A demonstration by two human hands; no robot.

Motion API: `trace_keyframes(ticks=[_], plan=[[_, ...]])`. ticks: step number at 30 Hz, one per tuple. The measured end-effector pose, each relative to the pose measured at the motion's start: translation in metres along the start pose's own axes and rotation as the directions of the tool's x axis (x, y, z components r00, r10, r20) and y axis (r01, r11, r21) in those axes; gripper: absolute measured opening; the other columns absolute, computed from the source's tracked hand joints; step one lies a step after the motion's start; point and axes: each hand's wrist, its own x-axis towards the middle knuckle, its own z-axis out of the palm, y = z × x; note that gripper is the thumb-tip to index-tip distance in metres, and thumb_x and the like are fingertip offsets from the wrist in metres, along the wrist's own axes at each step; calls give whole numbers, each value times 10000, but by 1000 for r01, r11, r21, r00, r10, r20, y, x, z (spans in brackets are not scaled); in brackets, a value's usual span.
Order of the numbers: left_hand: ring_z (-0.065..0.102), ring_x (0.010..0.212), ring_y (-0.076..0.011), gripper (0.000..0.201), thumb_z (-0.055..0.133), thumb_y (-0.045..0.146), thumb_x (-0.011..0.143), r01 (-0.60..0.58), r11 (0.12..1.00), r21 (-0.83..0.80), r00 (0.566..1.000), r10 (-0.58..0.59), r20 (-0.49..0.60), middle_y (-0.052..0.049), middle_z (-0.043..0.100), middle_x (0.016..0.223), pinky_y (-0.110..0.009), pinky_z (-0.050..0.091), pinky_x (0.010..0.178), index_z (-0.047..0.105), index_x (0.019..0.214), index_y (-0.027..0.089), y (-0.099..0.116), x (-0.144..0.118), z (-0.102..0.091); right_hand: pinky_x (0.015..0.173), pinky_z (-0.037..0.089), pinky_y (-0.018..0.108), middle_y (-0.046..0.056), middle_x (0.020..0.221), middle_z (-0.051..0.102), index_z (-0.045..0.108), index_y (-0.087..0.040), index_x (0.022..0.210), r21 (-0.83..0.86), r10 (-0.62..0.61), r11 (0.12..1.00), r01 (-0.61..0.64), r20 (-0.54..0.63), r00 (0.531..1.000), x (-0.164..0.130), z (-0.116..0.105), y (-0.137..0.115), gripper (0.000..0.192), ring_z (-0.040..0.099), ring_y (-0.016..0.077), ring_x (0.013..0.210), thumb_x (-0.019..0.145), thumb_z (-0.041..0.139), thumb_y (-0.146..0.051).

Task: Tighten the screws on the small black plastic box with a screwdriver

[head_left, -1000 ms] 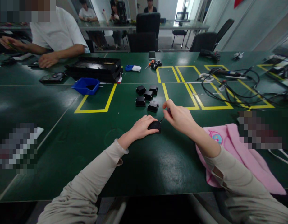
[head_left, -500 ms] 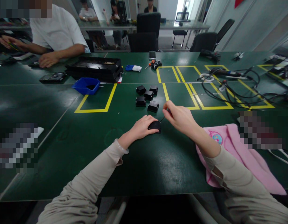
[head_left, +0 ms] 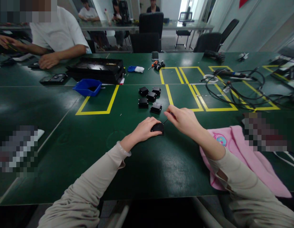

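My left hand [head_left: 145, 128] lies over a small black box [head_left: 158, 128] on the green table [head_left: 142, 164], pressing it down. My right hand [head_left: 182, 119] pinches a thin screwdriver whose dark shaft [head_left: 165, 121] slants down to the box's top right corner. Just beyond, several more black boxes [head_left: 150, 99] sit in a loose cluster between yellow tape lines.
A pink cloth [head_left: 234, 148] lies under my right forearm. A blue bin [head_left: 88, 87] and a black tray [head_left: 96, 69] stand at the back left, near a seated person's arms [head_left: 50, 58]. Tangled black cables [head_left: 237, 88] spread at the right. Screwdrivers [head_left: 157, 65] and a phone [head_left: 155, 55] lie further back.
My right hand has shifted slightly on the screwdriver, its fingers turning; the left hand and box stay put.
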Motion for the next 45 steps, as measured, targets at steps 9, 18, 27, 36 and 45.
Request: trace_keyframes(ticks=[9, 18, 27, 36, 45], plan=[[538, 1034, -235, 404, 636, 460, 860, 6, 1000, 0, 1000, -6, 3, -66, 580, 1123, -361, 455, 888, 549, 1166, 213, -1, 0, 0, 561, 242, 269, 33, 752, 657, 542, -193, 1045, 47, -3, 999, 4, -11, 1000, 0, 0, 0, 320, 557, 158, 615, 961, 307, -393], [536, 1034, -236, 402, 629, 460, 864, 9, 1000, -3, 1000, -9, 7, -66, 580, 1125, -366, 452, 888, 549, 1173, 216, 0, 0, 0, 563, 247, 265, 39, 769, 657, 518, -181, 1083, 69, -9, 998, 10, -28, 1000, 0, 0, 0, 294, 550, 151, 620, 953, 311, -345], [538, 1022, -235, 395, 637, 461, 858, 11, 1000, 5, 1000, -11, 0, -66, 582, 1114, -364, 458, 875, 557, 1157, 216, 0, 0, 0, 562, 238, 267, 31, 745, 653, 531, -189, 1073, 36, 2, 999, -2, 13, 1000, 0, -2, -1, 299, 546, 156, 605, 954, 314, -356], [535, 1031, -234, 396, 634, 454, 863, 1, 1000, 10, 1000, -1, 1, -64, 578, 1125, -360, 454, 885, 551, 1166, 212, -1, 0, 1, 555, 236, 269, 32, 720, 652, 542, -195, 1054, 0, 0, 1000, 0, 10, 1000, 0, -1, -1, 327, 563, 165, 603, 961, 302, -398], [535, 1029, -236, 399, 633, 459, 862, -3, 1000, 7, 1000, 3, 1, -67, 578, 1120, -365, 453, 885, 551, 1165, 213, -1, 0, 0, 556, 235, 273, 24, 714, 653, 564, -200, 1046, 23, -8, 1000, 8, 3, 1000, -1, -1, 0, 350, 573, 168, 614, 962, 309, -424]])
